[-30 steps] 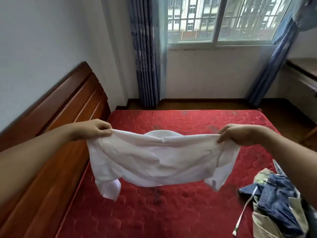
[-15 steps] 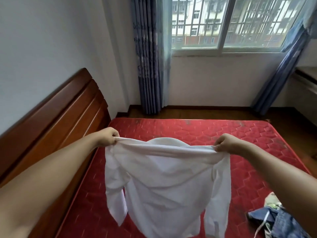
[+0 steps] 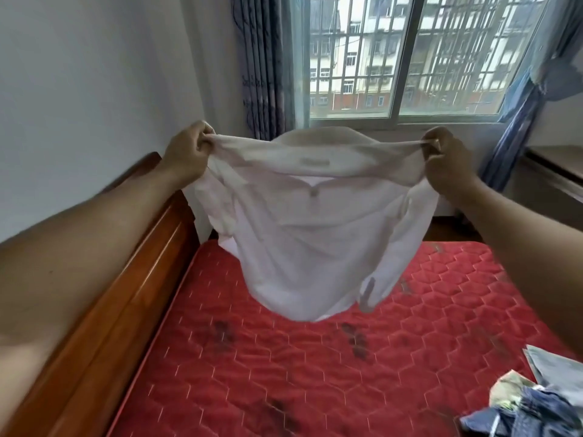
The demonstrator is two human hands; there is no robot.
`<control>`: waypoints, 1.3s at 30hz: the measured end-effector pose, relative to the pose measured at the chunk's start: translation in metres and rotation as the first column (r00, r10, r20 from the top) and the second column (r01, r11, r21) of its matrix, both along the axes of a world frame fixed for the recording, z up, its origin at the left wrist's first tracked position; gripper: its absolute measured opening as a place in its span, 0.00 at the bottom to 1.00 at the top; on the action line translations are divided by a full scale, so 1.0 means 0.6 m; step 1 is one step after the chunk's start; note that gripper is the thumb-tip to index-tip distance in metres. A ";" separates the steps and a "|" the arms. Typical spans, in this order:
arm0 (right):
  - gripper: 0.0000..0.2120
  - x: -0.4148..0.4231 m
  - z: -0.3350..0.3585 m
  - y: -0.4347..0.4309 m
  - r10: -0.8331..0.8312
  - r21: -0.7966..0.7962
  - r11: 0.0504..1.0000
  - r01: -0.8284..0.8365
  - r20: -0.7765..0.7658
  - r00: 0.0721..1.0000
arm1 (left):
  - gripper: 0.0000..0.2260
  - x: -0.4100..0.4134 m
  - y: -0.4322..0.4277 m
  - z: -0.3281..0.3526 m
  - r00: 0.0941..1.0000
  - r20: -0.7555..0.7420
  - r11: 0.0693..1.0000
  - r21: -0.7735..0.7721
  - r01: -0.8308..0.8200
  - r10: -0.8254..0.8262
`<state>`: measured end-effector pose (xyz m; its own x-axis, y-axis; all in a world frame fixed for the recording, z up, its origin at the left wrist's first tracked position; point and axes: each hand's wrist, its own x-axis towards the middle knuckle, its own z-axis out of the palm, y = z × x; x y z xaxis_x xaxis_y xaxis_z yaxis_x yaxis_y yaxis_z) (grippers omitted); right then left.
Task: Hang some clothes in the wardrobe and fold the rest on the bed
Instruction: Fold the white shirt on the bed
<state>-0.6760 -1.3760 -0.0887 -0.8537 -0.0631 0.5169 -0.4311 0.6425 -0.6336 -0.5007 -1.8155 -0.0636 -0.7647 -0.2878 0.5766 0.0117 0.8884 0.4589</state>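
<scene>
- The left hand (image 3: 189,146) and the right hand (image 3: 441,156) are each pinching a shoulder of the white shirt (image 3: 315,231) with curled fingers.
- The white shirt is hanging above the red bed (image 3: 347,380), stretching sideways from hand to hand, its bottom pointing down.

A white shirt (image 3: 315,241) hangs in the air, stretched wide by its shoulders, collar up, its hem billowing clear above the bed (image 3: 284,373), which is red, quilted and darkly stained. A crumpled pile of clothes (image 3: 530,408), denim among them, lies at the bed's near right corner.
</scene>
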 end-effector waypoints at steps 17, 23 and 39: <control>0.06 0.313 -0.733 0.119 0.122 0.651 0.574 -0.498 0.533 0.837 | 0.11 0.291 0.135 -0.763 0.541 0.839 0.966 -0.090 0.241 -0.057; 0.10 0.468 -1.075 0.179 -0.008 0.736 0.185 -0.651 0.663 0.748 | 0.14 0.426 0.206 -1.098 0.271 0.963 0.951 -0.096 0.294 0.014; 0.14 0.710 -1.317 0.263 -0.177 0.519 0.080 -0.851 0.848 0.500 | 0.12 0.673 0.304 -1.348 -0.112 0.992 0.941 -0.018 0.338 0.059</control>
<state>-0.2500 -1.2180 -0.8791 -0.4560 -0.3610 -0.8135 -0.6610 0.7494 0.0379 -0.0971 -1.6328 -0.8722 -0.5502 -0.1240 -0.8258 -0.1297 0.9896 -0.0621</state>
